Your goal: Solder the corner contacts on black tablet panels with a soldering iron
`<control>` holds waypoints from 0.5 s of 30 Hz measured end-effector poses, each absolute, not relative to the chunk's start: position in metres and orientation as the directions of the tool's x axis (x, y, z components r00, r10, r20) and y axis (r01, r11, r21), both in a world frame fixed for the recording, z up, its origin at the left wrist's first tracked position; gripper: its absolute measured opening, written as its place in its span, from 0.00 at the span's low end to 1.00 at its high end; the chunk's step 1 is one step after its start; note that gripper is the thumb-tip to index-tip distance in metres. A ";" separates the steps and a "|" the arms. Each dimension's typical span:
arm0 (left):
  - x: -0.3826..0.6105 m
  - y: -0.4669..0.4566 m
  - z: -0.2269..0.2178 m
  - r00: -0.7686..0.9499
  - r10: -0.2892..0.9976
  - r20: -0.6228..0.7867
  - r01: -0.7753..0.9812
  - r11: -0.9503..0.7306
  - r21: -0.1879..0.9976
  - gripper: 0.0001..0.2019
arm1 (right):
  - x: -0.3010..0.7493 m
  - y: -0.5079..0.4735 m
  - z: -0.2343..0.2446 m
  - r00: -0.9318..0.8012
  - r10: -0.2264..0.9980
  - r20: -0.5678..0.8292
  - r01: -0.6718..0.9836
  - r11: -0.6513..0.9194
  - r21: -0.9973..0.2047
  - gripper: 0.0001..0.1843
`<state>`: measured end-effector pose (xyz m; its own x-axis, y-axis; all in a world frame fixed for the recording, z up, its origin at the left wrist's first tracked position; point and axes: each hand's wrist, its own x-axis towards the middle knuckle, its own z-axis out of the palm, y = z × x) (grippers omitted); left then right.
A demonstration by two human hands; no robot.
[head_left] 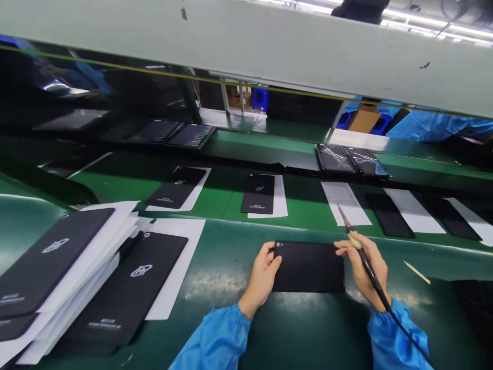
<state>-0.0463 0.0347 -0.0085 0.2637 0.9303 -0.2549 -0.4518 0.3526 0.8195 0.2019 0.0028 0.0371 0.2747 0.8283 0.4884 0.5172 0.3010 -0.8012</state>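
A plain black tablet back cover [308,268] lies sideways on the green bench in front of me, with small camera-like marks at its upper left corner. My left hand [262,275] grips its left end, thumb on top. In my right hand [367,272] is a soldering iron [345,220], its metal tip pointing up and away from the cover. The fingertips of that hand are at the cover's upper right corner; whether they touch it I cannot tell. A black cord runs from the iron over my right sleeve.
Black covers with a printed logo and white sheets form a stack [57,257] at left. More covers [259,194] and sheets [345,203] lie along the green conveyor [227,203]. Wrapped tablets [335,158] sit behind it. A thin yellowish stick [416,272] lies at right.
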 end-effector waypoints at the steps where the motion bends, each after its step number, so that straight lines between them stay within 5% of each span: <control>1: -0.046 0.034 -0.008 0.262 0.932 -0.251 -0.459 0.349 0.817 0.21 | 0.196 0.001 0.039 0.297 0.831 0.471 0.451 0.312 -0.836 0.17; 6: -0.045 0.033 -0.007 0.244 0.933 -0.266 -0.475 0.354 0.805 0.20 | 0.176 -0.010 0.035 0.227 0.882 0.413 0.266 0.352 -0.897 0.14; 15: -0.044 0.034 -0.008 0.234 0.940 -0.248 -0.456 0.331 0.826 0.17 | 0.152 -0.012 0.034 -0.095 0.861 0.500 0.460 0.483 -0.745 0.09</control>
<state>-0.0440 0.0338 -0.0082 0.2337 0.9402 -0.2477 -0.4556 0.3309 0.8264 0.1520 -0.0115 0.0342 -0.0949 0.8611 0.4995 0.4600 0.4829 -0.7451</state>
